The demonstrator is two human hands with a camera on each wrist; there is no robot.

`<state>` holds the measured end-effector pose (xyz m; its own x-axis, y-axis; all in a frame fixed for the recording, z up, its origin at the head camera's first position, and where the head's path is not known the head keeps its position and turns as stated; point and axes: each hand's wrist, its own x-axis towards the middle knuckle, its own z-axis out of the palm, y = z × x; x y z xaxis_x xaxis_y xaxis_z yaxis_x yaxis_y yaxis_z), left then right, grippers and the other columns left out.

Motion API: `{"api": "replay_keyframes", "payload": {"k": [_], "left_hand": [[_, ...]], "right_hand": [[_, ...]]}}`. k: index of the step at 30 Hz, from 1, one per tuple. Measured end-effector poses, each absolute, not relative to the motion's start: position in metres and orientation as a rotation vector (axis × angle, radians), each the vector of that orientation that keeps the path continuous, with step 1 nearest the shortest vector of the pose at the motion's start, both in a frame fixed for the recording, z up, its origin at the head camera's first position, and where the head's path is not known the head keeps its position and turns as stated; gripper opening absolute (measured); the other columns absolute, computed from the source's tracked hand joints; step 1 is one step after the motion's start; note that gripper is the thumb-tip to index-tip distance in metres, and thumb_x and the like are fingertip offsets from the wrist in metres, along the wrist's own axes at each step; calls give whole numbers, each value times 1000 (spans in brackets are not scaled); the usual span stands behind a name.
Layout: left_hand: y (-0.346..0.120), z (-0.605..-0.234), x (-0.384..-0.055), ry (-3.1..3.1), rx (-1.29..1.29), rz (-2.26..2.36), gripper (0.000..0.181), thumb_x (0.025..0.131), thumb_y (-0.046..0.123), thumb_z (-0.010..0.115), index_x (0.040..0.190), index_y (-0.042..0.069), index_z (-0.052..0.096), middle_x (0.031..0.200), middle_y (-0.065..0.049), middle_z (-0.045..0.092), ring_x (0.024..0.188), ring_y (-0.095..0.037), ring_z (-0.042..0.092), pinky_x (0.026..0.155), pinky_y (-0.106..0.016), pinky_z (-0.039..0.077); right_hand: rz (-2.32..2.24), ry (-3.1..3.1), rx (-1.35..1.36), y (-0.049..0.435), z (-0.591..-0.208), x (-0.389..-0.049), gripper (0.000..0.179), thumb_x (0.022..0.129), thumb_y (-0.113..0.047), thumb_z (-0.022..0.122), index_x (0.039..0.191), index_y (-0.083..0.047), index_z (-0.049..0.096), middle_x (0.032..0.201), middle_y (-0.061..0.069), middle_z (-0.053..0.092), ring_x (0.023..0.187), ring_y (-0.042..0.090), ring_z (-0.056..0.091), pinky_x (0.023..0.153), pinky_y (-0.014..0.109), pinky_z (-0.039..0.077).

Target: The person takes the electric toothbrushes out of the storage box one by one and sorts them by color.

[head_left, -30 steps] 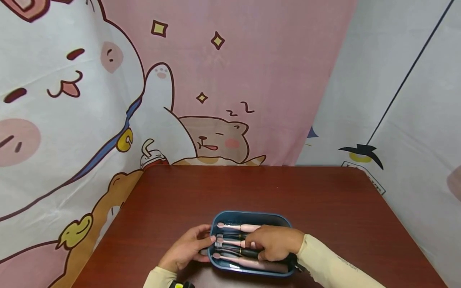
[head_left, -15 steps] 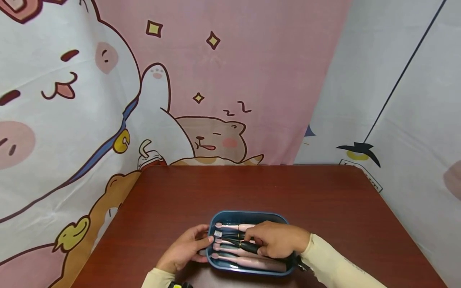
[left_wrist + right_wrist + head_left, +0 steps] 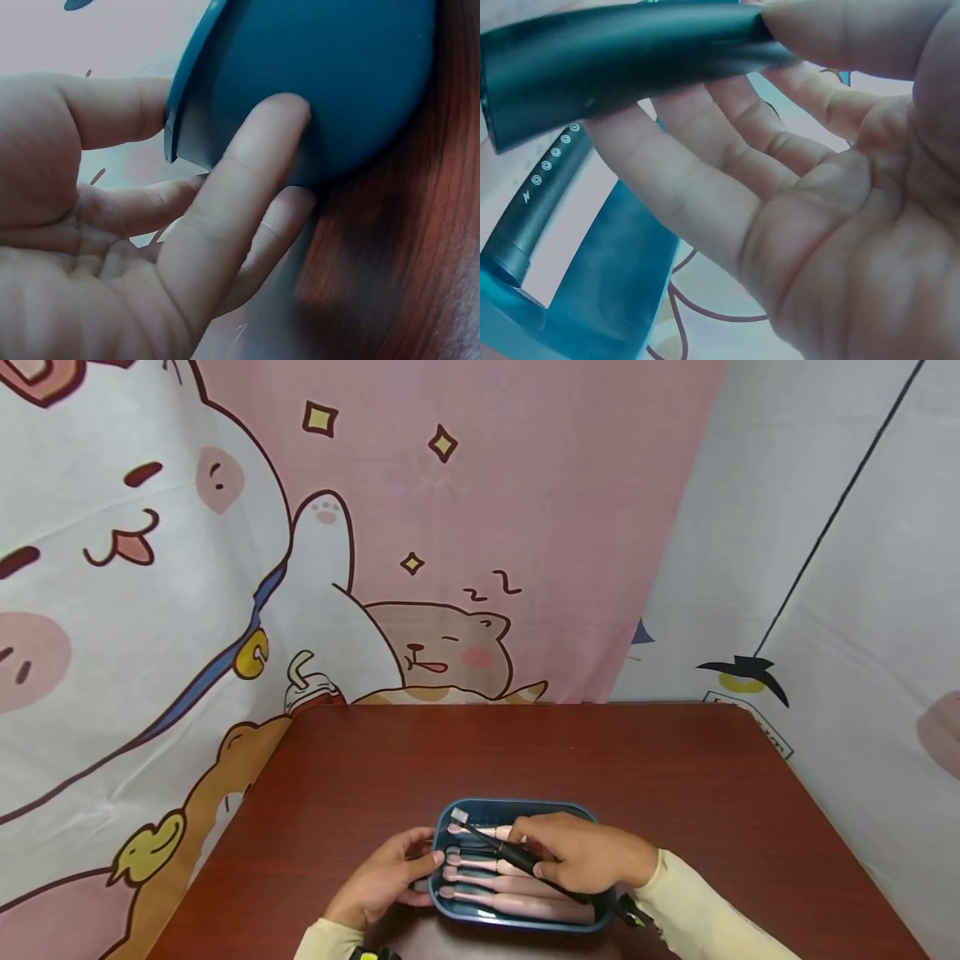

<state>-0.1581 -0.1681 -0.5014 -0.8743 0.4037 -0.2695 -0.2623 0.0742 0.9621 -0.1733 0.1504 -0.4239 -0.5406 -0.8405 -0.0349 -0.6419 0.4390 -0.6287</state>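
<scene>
A blue bin holds several pink electric toothbrushes, laid side by side with their heads to the left. My right hand pinches a black electric toothbrush by its handle, thumb on one side and fingers on the other. That toothbrush slants over the pink ones, its bristles up at the far left corner. In the right wrist view, a second black toothbrush lies in the bin. My left hand holds the bin's left end, thumb at the rim and fingers against the outer wall.
The bin stands on a dark red-brown table near its front edge. Behind and at the sides hangs a cartoon-printed cloth.
My right hand has lifted the black toothbrush from among the pink ones; its head has swung toward the bin's far left corner. My left hand stays at the bin's end.
</scene>
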Motion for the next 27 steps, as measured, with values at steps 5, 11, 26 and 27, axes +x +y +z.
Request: {"api": "replay_keyframes", "payload": {"k": [5, 11, 26, 27], "left_hand": [[-168, -502, -158, 1881, 141, 1853, 55, 98, 19, 63, 141, -6, 41, 120, -25, 57, 89, -23, 66, 65, -42, 61], [-168, -501, -158, 1876, 133, 1851, 54, 99, 19, 61, 142, -5, 40, 122, -26, 57, 93, -25, 67, 66, -43, 61], [-164, -500, -160, 1912, 153, 1817, 50, 99, 18, 61, 139, -4, 42, 121, -25, 57, 88, -24, 66, 63, -40, 61], [-164, -500, -160, 1915, 153, 1815, 50, 98, 18, 61, 139, -4, 42, 121, -25, 57, 87, -24, 66, 63, -40, 61]], "right_hand": [[-836, 2402, -1243, 154, -424, -174, 34, 97, -10, 62, 123, -26, 49, 99, -7, 62, 82, 0, 56, 73, 21, 50], [-904, 2436, -1217, 156, -425, -175, 34, 96, -9, 63, 123, -25, 49, 98, -7, 60, 84, 2, 57, 74, 22, 51], [-1070, 2502, -1004, 179, -406, -164, 37, 98, -15, 63, 127, -31, 48, 107, -9, 62, 94, 9, 61, 74, 26, 52], [-1074, 2517, -999, 181, -405, -163, 38, 98, -15, 63, 128, -31, 48, 108, -10, 62, 95, 8, 61, 74, 26, 52]]}}
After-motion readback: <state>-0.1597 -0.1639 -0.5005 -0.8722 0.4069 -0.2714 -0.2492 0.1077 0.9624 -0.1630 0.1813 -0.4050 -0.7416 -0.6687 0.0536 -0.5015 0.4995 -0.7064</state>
